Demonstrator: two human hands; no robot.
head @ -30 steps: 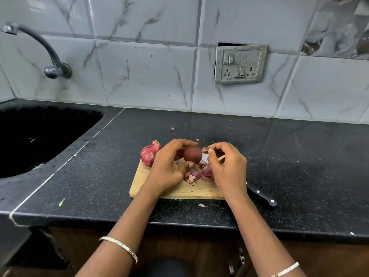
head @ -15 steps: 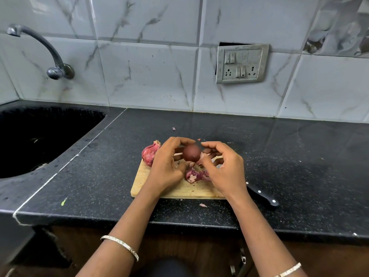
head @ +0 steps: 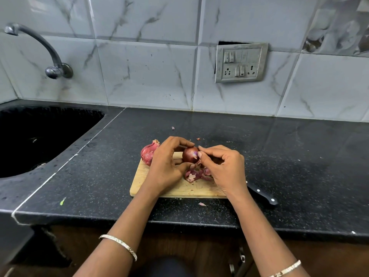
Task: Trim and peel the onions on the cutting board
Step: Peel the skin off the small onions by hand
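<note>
Centre frame, above the cutting board (head: 175, 189): your left hand (head: 166, 166) grips the peeled onion (head: 189, 155), fingers curled round it. Your right hand (head: 223, 166) pinches at its skin. Unpeeled onion (head: 148, 151) at board's left edge; knife (head: 262, 194) on the counter (head: 299, 166), lower right.

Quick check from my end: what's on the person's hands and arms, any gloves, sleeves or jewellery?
No gloves and no sleeves in view: both forearms are bare. The left hand has a thin silver-coloured bangle on its wrist, with a small looped marking. The right hand has a similar slim bangle at the frame's bottom edge.
</note>
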